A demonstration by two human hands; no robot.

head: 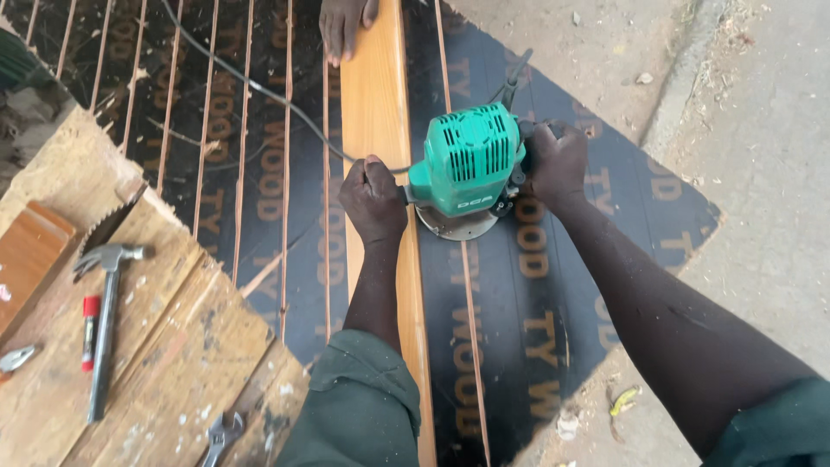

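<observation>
**Green router gripped by both side handles on a plank edge**

Left hand (373,201) and right hand (558,164) each wrap fingers tightly round a side handle of the green router (467,164), seated on the long wooden plank's (376,104) right edge. It looks heavy, rigid, top-weighted; the handles suit gripping. Farther off, another person's hand (346,26) steadies the plank.

A dark printed panel (527,285) lies flat, grooved lengthwise with thin pale strips. On it, running along the grooves, rests a long light-wood board (379,104), and a black cable (251,85) trails across the surface. To the left, a rough plywood sheet (164,346) (scuffed and paint-flecked) carries a claw hammer (105,320), a red marker (90,333), pliers (17,357) at the edge and a spanner (220,432) near the bottom. Bare sandy ground (761,173) lies beyond the panel's right edge.
</observation>
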